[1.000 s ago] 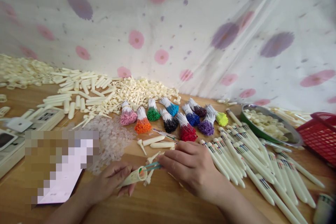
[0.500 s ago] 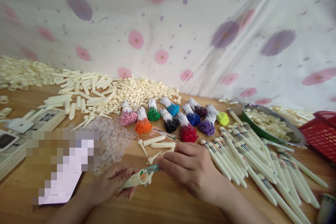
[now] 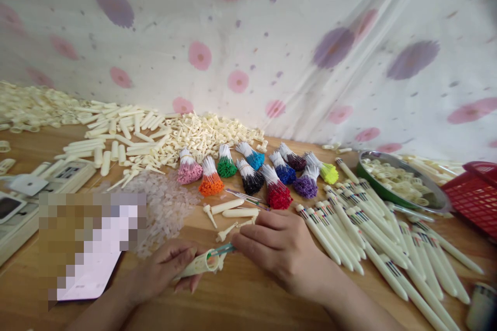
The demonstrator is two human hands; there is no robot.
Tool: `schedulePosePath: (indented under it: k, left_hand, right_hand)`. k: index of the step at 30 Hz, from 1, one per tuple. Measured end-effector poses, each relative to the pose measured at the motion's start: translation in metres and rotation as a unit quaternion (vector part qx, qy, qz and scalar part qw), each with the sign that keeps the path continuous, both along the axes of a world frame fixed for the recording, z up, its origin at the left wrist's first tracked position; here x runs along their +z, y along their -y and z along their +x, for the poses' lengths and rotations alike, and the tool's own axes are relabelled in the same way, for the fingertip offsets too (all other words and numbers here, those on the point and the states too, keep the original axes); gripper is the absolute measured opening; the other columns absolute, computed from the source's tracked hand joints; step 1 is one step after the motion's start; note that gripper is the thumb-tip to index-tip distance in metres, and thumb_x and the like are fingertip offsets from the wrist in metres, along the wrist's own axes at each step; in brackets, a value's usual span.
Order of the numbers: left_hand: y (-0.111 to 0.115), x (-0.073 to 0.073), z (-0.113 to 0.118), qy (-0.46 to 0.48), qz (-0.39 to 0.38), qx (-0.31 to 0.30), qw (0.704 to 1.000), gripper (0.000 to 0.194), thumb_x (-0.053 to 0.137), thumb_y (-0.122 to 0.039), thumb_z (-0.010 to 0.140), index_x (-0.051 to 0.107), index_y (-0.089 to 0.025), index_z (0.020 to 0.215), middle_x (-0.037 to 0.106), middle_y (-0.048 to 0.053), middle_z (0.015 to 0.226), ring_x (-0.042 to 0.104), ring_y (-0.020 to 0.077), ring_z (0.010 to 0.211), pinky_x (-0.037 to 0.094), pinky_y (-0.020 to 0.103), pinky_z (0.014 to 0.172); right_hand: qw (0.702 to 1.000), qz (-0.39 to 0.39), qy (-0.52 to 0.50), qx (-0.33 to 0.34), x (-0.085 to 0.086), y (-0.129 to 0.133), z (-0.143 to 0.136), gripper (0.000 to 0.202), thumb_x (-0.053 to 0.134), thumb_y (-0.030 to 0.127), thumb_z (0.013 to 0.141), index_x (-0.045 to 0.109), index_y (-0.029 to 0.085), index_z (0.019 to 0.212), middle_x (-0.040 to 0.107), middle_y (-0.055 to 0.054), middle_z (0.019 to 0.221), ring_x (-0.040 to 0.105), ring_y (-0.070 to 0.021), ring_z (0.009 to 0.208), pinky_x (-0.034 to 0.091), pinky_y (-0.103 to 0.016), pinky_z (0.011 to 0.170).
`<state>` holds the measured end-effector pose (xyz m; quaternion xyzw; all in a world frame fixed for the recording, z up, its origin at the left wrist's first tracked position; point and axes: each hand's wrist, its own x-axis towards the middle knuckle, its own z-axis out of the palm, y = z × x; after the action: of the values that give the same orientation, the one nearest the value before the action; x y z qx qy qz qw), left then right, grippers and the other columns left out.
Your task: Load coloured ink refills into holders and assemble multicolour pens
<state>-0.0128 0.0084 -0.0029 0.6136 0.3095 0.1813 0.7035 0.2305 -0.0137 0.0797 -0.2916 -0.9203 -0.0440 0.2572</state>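
My left hand (image 3: 165,269) is closed around a cream pen barrel (image 3: 197,266) with slots near its open end, which faces right. In my right hand (image 3: 283,251) is a pair of teal tweezers (image 3: 223,249), pinched between thumb and fingers. The tweezers' tips reach into the barrel's mouth, where a small bit of green shows. Just beyond the hands lie cream cone-shaped tips (image 3: 226,231) and loose barrel pieces (image 3: 240,213). Bundles of coloured pen refills, such as the red one (image 3: 279,195) and the orange one (image 3: 210,184), stand behind them.
Assembled multicolour pens (image 3: 373,238) spread across the right side. A green-sided bowl (image 3: 392,200) of cream rings and a red basket (image 3: 476,196) stand beyond. Clear small pieces (image 3: 165,207), a phone (image 3: 97,269) and a power strip (image 3: 70,178) are at left. Cream parts (image 3: 202,137) are heaped behind.
The hands, barrel and tweezers keep nearly the same pose. The whole view has shifted very slightly.
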Motion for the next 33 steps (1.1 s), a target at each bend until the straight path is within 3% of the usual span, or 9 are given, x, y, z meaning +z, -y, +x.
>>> schedulePosePath:
  k: [5,9,14,24,29,33]
  left_hand:
    - [-0.0012,-0.0001,-0.0004,0.016,0.023,0.044,0.999,0.044,0.047,-0.056,0.081,0.069,-0.02,0.092,0.063,0.0,0.061,0.042,0.0075,0.045,0.033,0.018,0.043]
    - [-0.0029,0.0014,-0.0014,0.003,0.095,0.094,0.991,0.04,0.056,-0.053,0.077,0.069,-0.022,0.097,0.07,0.005,0.082,0.054,0.0119,0.057,0.042,0.021,0.052]
    - [-0.0035,0.0028,-0.0021,-0.031,0.145,0.1,0.984,0.03,0.056,-0.042,0.081,0.069,-0.024,0.101,0.07,0.006,0.099,0.06,0.0172,0.074,0.047,0.022,0.06]
    - [-0.0013,0.0027,0.0023,-0.015,0.148,0.1,0.984,0.026,0.053,-0.035,0.083,0.069,-0.026,0.103,0.069,0.005,0.106,0.061,0.0138,0.066,0.048,0.02,0.055]
    - [-0.0019,0.0062,0.0012,-0.019,0.184,0.116,0.976,0.025,0.061,-0.026,0.078,0.069,-0.029,0.101,0.071,0.002,0.103,0.062,0.0212,0.095,0.048,0.027,0.081]
    - [-0.0023,0.0071,0.003,-0.015,0.193,0.121,0.974,0.025,0.062,-0.023,0.077,0.069,-0.027,0.101,0.071,0.003,0.101,0.063,0.0209,0.092,0.048,0.028,0.081]
  right_hand:
    - [0.999,-0.043,-0.009,-0.009,-0.0013,0.0007,-0.0022,0.027,0.034,0.014,0.093,0.06,0.013,0.085,0.061,-0.005,0.069,0.045,-0.0138,0.059,0.031,-0.028,0.053]
    - [0.996,-0.072,-0.034,-0.025,-0.0017,0.0013,-0.0049,0.021,0.04,0.008,0.088,0.06,0.013,0.084,0.058,-0.002,0.064,0.041,-0.0128,0.055,0.029,-0.027,0.051]
    - [0.997,-0.073,-0.029,-0.027,-0.0032,0.0008,-0.0058,0.022,0.039,0.009,0.089,0.061,0.014,0.085,0.057,-0.002,0.062,0.041,-0.0126,0.055,0.029,-0.026,0.052]
    - [0.998,-0.059,-0.012,0.0,-0.0063,-0.0035,0.0,0.019,0.042,0.009,0.088,0.059,0.013,0.085,0.057,-0.002,0.064,0.041,-0.0126,0.056,0.03,-0.026,0.053]
    - [0.996,-0.089,-0.026,-0.014,-0.0049,-0.004,-0.001,0.021,0.04,0.008,0.088,0.06,0.015,0.083,0.057,-0.002,0.064,0.041,-0.0122,0.056,0.03,-0.025,0.054]
    - [0.994,-0.101,-0.023,-0.019,-0.0046,-0.0033,-0.0046,0.02,0.042,0.009,0.087,0.059,0.015,0.078,0.057,-0.001,0.062,0.042,-0.0119,0.055,0.03,-0.025,0.053]
